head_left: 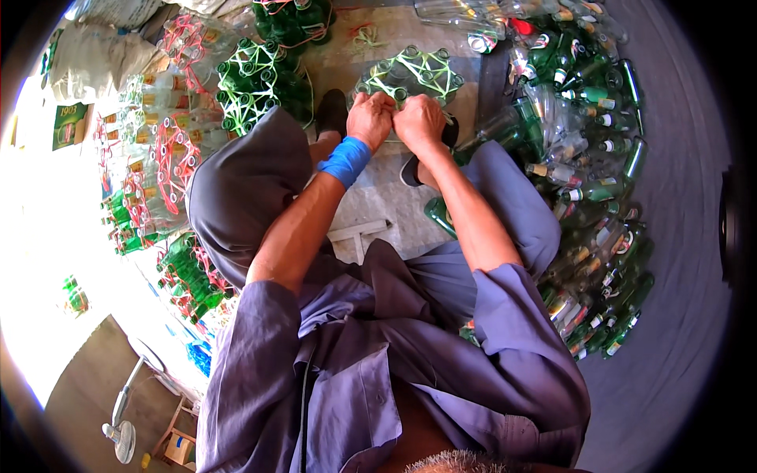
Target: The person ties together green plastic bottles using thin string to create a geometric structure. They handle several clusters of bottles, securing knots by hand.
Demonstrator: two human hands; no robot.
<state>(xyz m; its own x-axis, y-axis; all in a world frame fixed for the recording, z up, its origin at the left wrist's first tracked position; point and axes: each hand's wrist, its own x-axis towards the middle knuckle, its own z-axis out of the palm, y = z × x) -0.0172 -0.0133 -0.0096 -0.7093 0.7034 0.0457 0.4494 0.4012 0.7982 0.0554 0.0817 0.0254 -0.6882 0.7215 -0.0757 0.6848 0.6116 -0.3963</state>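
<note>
tying step: pale-green cord (382, 84) is prob being knotted on the bottle bundle (410, 77) // toward floor sheet (394, 203)'s far edge // left hand (371, 121) + right hand (419, 123) being held curled, can't tell on what tbh // snug pull's likely being called for

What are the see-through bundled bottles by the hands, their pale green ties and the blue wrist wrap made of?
Bundled bottles: likely smooth glass, judging by transparency. Pale green ties: perhaps plastic, bright and stringlike. Blue wrist wrap: seemingly matte cloth or tape, creased.
</note>
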